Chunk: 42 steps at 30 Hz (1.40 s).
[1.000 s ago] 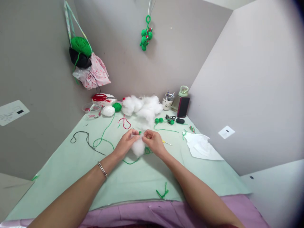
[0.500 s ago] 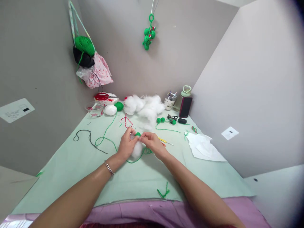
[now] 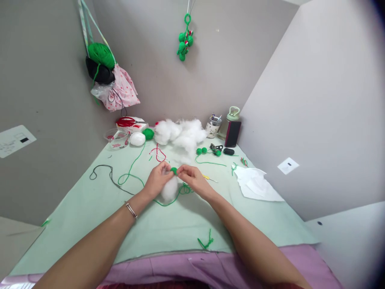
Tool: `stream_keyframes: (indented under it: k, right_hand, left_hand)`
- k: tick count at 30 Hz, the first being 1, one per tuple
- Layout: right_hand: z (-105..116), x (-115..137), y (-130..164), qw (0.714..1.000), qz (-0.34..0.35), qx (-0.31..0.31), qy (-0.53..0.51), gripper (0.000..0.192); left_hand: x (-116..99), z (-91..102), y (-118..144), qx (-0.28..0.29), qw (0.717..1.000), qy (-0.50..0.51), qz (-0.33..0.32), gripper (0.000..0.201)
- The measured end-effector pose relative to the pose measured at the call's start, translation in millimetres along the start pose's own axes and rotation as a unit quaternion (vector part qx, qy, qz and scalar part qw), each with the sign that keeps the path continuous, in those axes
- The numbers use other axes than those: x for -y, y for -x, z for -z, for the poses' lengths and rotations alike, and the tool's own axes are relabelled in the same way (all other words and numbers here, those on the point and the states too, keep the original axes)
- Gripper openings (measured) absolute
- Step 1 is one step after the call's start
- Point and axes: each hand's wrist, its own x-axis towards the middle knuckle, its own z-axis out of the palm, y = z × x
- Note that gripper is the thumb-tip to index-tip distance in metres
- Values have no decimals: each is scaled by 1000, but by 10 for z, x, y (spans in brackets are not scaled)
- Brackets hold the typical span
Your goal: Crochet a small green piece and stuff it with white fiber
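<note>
At the near edge a strip of purple cloth (image 3: 186, 269) is cut off by the frame, and both forearms are seen only from below the elbow; a silver bracelet (image 3: 131, 210) is worn on the left wrist. A scrap of green yarn (image 3: 205, 242) lies loose on the pale green surface (image 3: 75, 212) between the arms. Farther in, the left hand (image 3: 157, 180) and the right hand (image 3: 192, 178) are brought together, and a small green crocheted piece (image 3: 173, 170) is pinched between the fingertips of both; its shape is too small to be made out. A tuft of white stuffing (image 3: 169, 190) is pressed under the left hand, partly hidden by it, so whether it is gripped cannot be told. A green strand (image 3: 132, 176) is trailed from the hands across the surface, beside a dark cord (image 3: 105, 174). A yellow-handled hook (image 3: 209, 178) is half covered by the right hand. To the right lies white paper (image 3: 255, 184). Beyond are a heap of stuffing (image 3: 180, 134), small green balls (image 3: 201, 151), a white ball (image 3: 137, 139), a cup (image 3: 212, 128), a bottle (image 3: 227, 122) partly blocked by a dark phone (image 3: 233, 133), and, on the wall, a hanging bag (image 3: 114, 88) and a green crocheted ornament (image 3: 184, 40).
</note>
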Motion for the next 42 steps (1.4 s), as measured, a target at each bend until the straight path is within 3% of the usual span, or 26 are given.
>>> stream_keyframes:
  k: [4,11,16,21,30,37,42]
  right_hand:
    - [18,5,19,999,26,45,11,22]
    - [14,-54,-8,998,45,-9,51,10]
    - [24,-31,12,998,42,37,26,23]
    - [-68,-131,-43,999,33,-20,18,12]
    - [-11,-155,-109,995,4,-102,0,18]
    - [41,-64,-48,999,-9,-31,-30,19]
    - [-16,43,20,999,-11,30,-32,17]
  left_hand:
    - [37,-25,-6,-20,999,31,37,38]
    - [3,-107,101,20,990,113,87,38]
    - [31,-103,95,18,986,136,95,38]
    - [53,-126,94,18,987,140,82,37]
    - [-92,-99,137,46,992,115,16,24]
    - [37,-51,36,51,998,25,13,29]
    - [106,-67,4,-26,999,-40,-10,36]
